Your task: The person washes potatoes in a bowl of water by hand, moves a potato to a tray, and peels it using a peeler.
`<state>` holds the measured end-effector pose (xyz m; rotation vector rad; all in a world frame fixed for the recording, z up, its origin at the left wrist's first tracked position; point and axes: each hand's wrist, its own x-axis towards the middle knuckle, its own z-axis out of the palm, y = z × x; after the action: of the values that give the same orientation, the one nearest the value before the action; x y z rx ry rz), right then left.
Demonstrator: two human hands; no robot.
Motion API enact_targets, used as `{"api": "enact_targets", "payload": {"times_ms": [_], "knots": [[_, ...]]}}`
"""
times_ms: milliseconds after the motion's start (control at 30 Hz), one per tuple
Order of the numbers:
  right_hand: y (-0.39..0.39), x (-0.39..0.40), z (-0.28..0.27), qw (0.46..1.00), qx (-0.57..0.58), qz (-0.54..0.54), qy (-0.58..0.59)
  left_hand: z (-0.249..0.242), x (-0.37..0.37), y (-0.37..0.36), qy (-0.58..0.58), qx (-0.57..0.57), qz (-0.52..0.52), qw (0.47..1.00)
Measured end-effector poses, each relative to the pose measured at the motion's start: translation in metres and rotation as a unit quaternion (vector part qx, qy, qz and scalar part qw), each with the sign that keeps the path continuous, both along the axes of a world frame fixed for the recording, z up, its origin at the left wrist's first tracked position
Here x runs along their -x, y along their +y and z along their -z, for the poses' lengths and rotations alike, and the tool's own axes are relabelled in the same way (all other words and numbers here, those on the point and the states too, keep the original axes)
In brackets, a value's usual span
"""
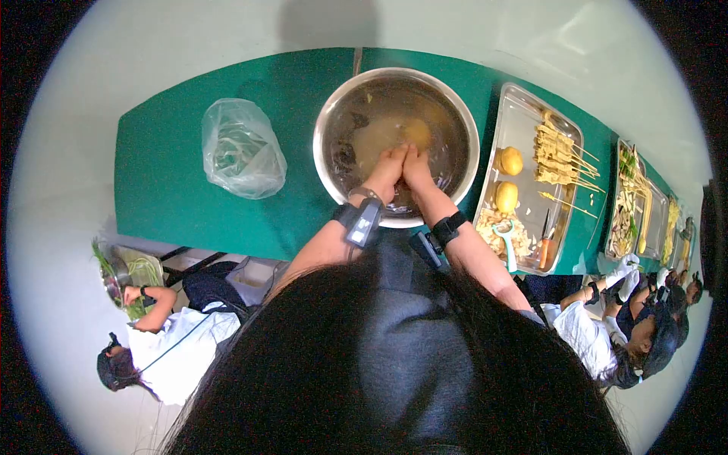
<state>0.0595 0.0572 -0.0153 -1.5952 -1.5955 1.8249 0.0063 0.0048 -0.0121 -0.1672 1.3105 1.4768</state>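
A round metal basin [321,144] of cloudy water stands on the green table in front of me. Inside it, a yellow potato [416,133] shows just beyond my fingertips. My left hand [385,173] and my right hand [416,168] are pressed side by side, fingers curled down into the water against the potato. Water and glare blur the fingertips, so the exact grip is partly hidden. Dark reflections and a small pale scrap show on the water. Each wrist wears a black strap with a small device.
Left of the basin lies a clear plastic bag [243,148]. On the right, a metal tray [491,144] holds two peeled potatoes [509,161], skewered food [557,155], peelings [497,227], a peeler [506,241] and an orange-handled knife [546,239]. More trays [652,220] stand beyond. People work on both sides.
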Motion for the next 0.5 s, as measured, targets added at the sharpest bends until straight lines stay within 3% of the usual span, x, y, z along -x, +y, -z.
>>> {"api": "enact_targets", "payload": {"times_ms": [67,100,167,200,300,400,500], "knots": [[0.009,-0.002,-0.015,0.981,0.192,0.021,0.028,-0.029,-0.005,-0.004,0.039,0.041,0.045,0.997],[0.011,-0.003,-0.049,0.971,0.235,-0.036,-0.003,-0.027,-0.003,-0.006,0.056,0.047,0.058,0.996],[0.009,-0.001,-0.026,0.985,0.17,-0.016,0.023,-0.021,-0.002,-0.006,0.091,0.055,0.085,0.991],[0.007,0.0,-0.008,0.99,0.137,-0.006,0.035,-0.021,-0.004,-0.004,0.099,0.055,0.052,0.992],[0.013,-0.004,0.059,0.988,-0.11,-0.111,0.009,-0.012,-0.008,-0.001,0.088,0.056,-0.026,0.994],[0.001,-0.004,0.002,0.994,-0.095,-0.057,-0.026,0.031,0.001,0.006,0.021,0.028,-0.03,0.999],[-0.002,-0.004,-0.039,0.979,-0.137,-0.131,-0.076,0.054,0.013,0.006,-0.049,-0.022,-0.02,0.998]]}}
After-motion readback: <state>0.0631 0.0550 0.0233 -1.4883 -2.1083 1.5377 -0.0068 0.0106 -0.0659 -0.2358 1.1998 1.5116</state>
